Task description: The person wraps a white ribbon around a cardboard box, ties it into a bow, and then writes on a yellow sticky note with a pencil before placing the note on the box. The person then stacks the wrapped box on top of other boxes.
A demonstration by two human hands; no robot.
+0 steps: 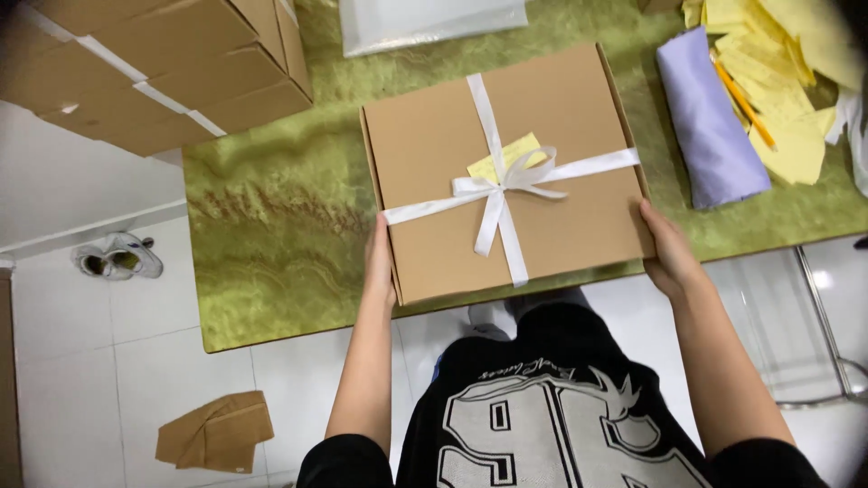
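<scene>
Green table (271, 235), ribboned cardboard box (561, 136), both hands apparently gripping its sides; left hand (380, 262), right hand (667, 248)

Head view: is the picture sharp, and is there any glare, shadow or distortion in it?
Head view: the cardboard box and its white ribbon look sharp; light is soft and even, with little shadow under the left hand and right hand; the white floor is bright, nearly washed out; the corners darken, and the table edges seem slightly bent.

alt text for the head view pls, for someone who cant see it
Left hand and right hand grip opposite sides of a flat brown box tied with white ribbon, on a green table.
</scene>
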